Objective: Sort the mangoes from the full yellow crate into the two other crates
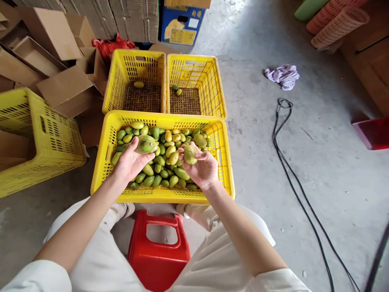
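Note:
A green mango (146,144) with a dark stem end is in my left hand (131,160), thumb and fingers closed around its sides. My right hand (203,166) grips a smaller yellow-green mango (190,154) in its fingertips. Both hands are above a large yellow crate (164,197) that holds many green and yellow mangoes (165,173). Behind it, the left yellow crate (121,77) has one yellow mango (139,84) on its floor. In the right rear crate (212,81) lie two small fruits (176,90), one darker green.
A red plastic stool (158,259) stands between my legs. Another yellow crate (57,129) and open cardboard boxes (65,87) crowd the left. On the right floor lie a black cable (281,156) and a crumpled cloth (283,76). A blue box (182,26) is at the back.

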Action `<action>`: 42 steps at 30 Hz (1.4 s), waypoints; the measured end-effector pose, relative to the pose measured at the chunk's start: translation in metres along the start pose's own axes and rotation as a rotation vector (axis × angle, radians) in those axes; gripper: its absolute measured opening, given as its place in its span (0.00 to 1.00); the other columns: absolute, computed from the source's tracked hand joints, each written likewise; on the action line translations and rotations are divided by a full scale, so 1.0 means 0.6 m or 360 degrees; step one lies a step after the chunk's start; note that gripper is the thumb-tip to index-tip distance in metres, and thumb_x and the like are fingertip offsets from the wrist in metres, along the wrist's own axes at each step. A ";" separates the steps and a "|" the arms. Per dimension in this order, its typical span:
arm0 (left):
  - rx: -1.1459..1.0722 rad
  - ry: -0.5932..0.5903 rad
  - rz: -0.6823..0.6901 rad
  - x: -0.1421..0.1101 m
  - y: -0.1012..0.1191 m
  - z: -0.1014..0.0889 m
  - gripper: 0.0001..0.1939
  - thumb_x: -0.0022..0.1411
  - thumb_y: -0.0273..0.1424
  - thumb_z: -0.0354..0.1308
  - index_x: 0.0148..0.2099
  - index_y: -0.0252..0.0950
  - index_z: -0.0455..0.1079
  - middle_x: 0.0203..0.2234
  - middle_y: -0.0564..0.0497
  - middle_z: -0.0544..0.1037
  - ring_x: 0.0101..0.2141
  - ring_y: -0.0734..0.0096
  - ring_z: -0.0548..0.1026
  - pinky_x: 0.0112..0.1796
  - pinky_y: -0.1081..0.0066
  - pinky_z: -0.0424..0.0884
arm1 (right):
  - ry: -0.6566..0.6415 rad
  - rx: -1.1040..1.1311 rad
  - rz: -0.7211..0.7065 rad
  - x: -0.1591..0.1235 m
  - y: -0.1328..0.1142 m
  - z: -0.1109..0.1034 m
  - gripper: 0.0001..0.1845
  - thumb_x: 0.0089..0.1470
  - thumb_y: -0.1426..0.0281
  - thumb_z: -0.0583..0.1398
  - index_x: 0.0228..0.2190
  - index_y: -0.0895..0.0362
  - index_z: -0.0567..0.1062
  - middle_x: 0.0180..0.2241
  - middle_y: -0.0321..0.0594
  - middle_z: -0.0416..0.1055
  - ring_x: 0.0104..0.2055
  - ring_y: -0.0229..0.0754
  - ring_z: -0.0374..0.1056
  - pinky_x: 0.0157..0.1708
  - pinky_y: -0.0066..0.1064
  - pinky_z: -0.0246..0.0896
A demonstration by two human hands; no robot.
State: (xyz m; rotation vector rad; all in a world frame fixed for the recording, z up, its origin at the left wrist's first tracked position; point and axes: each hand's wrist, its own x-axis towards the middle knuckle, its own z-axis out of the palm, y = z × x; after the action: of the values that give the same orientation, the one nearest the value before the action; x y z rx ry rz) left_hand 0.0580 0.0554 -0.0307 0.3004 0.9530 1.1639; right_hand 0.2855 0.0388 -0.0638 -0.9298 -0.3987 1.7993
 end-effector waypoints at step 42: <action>-0.0188 -0.0033 -0.0369 -0.024 0.002 0.024 0.17 0.76 0.35 0.59 0.61 0.37 0.79 0.33 0.50 0.82 0.28 0.69 0.81 0.34 0.70 0.82 | 0.0232 0.0958 0.0351 0.007 -0.005 -0.008 0.10 0.58 0.71 0.67 0.34 0.52 0.69 0.33 0.36 0.78 0.26 0.35 0.73 0.18 0.22 0.67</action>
State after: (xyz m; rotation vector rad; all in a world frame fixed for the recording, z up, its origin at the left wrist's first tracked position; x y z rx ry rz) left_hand 0.0674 0.0472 -0.0146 0.1034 0.8721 0.9972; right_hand 0.2902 0.0433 -0.0669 -0.6820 0.3405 1.8736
